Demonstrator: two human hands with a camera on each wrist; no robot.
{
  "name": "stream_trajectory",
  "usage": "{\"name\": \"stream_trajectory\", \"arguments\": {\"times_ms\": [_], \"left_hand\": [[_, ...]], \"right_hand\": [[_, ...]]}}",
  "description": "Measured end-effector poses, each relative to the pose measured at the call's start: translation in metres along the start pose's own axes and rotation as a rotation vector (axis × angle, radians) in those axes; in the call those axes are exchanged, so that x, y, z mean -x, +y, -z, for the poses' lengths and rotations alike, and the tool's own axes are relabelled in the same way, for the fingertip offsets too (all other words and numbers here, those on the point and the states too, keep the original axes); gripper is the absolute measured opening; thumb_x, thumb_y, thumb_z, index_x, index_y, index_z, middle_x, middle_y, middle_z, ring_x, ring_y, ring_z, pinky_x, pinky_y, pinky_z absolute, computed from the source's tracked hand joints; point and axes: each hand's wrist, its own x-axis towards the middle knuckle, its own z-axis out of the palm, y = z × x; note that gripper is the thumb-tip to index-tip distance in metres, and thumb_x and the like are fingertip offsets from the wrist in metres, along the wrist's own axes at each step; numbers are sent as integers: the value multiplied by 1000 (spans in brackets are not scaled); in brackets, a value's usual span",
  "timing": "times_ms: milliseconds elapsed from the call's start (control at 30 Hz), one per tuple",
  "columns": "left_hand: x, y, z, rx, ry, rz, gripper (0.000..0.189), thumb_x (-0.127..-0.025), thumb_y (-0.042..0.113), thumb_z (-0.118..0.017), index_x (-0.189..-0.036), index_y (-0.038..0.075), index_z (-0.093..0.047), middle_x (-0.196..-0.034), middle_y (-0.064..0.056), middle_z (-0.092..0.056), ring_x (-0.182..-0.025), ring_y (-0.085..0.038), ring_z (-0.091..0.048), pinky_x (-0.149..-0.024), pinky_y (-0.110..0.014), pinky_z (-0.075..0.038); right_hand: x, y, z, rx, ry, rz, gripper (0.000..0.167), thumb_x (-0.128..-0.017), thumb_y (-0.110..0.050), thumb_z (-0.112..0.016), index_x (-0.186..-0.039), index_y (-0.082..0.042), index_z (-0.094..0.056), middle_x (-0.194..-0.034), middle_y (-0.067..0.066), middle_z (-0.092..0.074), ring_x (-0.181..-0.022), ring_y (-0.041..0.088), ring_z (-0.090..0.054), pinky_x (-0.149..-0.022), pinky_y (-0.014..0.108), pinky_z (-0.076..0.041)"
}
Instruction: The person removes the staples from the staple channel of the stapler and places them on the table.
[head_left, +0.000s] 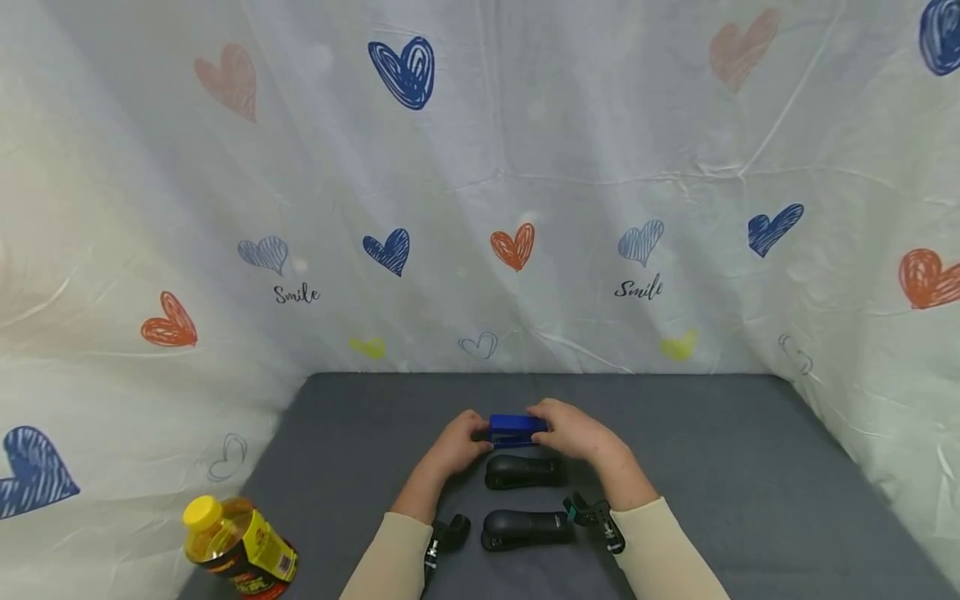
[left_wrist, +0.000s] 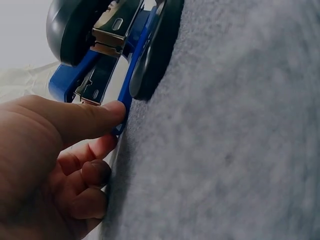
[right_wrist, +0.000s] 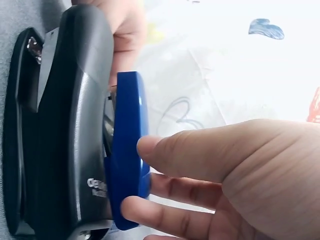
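A blue stapler [head_left: 512, 425] lies crosswise on the grey table, farthest back of three staplers. My left hand [head_left: 456, 443] pinches the left end of its base between thumb and forefinger, as the left wrist view shows with the blue base [left_wrist: 131, 75]. At the other end my right hand [head_left: 576, 429] holds the stapler's rear, thumb on top and fingers behind the blue body [right_wrist: 129, 125]. Just in front of it rests a black stapler [head_left: 522, 472], untouched by either hand. A second black stapler [head_left: 525, 528] lies nearer, between the forearms.
At the table's left front stands a bottle [head_left: 247, 550] with a yellow cap and amber contents. Behind the grey tabletop [head_left: 720, 450] hangs a white curtain [head_left: 570, 192] printed with hearts. Both wrists wear black camera mounts, close to the nearer black stapler.
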Motion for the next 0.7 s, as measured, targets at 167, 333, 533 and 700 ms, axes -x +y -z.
{"name": "stream_trajectory", "arguments": {"times_ms": [167,333,533,700], "left_hand": [[1,2,0,-26,10,-14,33,-91,7,-77,-121,-5,-72,-104,-6,-59,-98,-27,-59,-89,-47,-49],[2,3,-2,-14,3,-1,33,-91,7,-77,-122,-5,-72,-105,-7,-60,-101,-28,-60,-91,-49,-49],[1,3,-2,-17,-6,16,34,-91,8,-77,-122,-6,-72,-105,-6,-60,-101,-28,-60,-92,-49,-48],[1,3,-2,-29,-7,20,33,-92,9,-76,-123,-4,-72,-105,-5,-59,-101,-27,-60,-92,-47,-49]], "right_hand": [[-2,0,-1,38,9,-9,36,-95,-8,-73,-130,1,-69,-114,9,-64,-100,24,-62,-94,47,-49],[-4,4,-5,38,48,-23,30,-91,-6,-77,-121,-4,-75,-105,4,-66,-95,21,-63,-92,45,-50],[-7,10,-9,31,79,-24,27,-89,-7,-79,-117,-6,-76,-103,2,-67,-94,20,-64,-91,45,-51],[-10,18,-11,20,82,11,27,-90,-8,-79,-117,-7,-76,-103,1,-67,-93,18,-64,-88,45,-52]]}}
